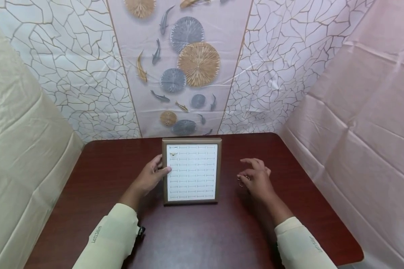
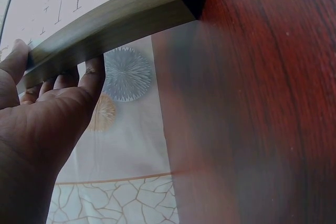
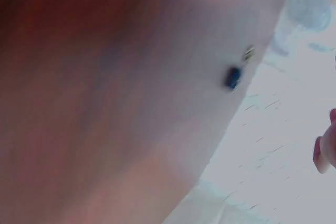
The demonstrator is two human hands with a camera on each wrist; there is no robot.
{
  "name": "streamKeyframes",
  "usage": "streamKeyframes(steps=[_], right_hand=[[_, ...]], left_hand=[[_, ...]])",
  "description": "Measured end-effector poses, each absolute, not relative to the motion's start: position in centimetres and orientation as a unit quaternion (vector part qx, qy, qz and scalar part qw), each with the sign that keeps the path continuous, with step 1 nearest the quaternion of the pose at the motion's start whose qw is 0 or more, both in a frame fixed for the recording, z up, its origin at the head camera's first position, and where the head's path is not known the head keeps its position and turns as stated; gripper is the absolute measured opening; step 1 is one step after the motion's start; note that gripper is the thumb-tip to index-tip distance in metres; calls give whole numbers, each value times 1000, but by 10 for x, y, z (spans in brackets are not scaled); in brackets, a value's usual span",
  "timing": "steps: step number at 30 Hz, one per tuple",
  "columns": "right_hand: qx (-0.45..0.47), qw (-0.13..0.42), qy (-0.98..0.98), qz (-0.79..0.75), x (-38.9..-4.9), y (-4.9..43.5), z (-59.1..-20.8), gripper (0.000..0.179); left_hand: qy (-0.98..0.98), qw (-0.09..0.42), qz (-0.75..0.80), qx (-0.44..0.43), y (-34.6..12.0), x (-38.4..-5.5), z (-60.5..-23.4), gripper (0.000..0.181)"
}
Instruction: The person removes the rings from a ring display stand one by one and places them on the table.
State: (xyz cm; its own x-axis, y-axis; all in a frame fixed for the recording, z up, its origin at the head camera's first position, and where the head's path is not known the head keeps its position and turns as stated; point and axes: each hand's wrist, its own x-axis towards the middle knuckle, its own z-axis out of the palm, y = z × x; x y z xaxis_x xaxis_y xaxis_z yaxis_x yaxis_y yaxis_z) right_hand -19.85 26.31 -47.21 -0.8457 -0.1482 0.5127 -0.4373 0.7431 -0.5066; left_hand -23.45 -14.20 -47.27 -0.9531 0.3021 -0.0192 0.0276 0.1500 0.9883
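Note:
A wooden-framed display board [image 1: 192, 172] stands upright, its white face marked with rows of short slits. One small gold piece of jewellery [image 1: 173, 154] sits in the left column, near the top. My left hand [image 1: 152, 175] grips the board's left edge, thumb on the front, fingers behind; the left wrist view shows this grip around the wooden frame [image 2: 105, 32]. To the right, my right hand [image 1: 257, 178] is low over the table, its bent index finger and thumb beside small rings [image 1: 240, 183]. On the table lie a dark blue piece [image 3: 233, 77] and a gold piece [image 3: 249, 53].
The dark red wooden table [image 1: 195, 235] has rounded far corners. A patterned cloth [image 1: 272, 74] hangs behind it, and plain beige drapes [image 1: 363, 123] flank both sides. A small black object [image 1: 141, 231] shows at the left sleeve.

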Motion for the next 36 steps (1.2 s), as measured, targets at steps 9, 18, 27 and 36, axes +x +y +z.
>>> streamKeyframes(steps=[9, 18, 27, 36], right_hand=[[269, 390, -808, 351, -200, 187, -436, 9], [337, 419, -788, 299, -216, 132, -429, 4], [352, 415, -802, 248, -223, 96, -423, 5], [359, 385, -821, 220, -234, 71, -421, 10]], left_hand=[[740, 110, 653, 116, -145, -235, -472, 70], [727, 111, 667, 121, -145, -231, -472, 69], [729, 104, 664, 131, -140, -230, -477, 67], [741, 91, 652, 132, -144, -231, -477, 69]])
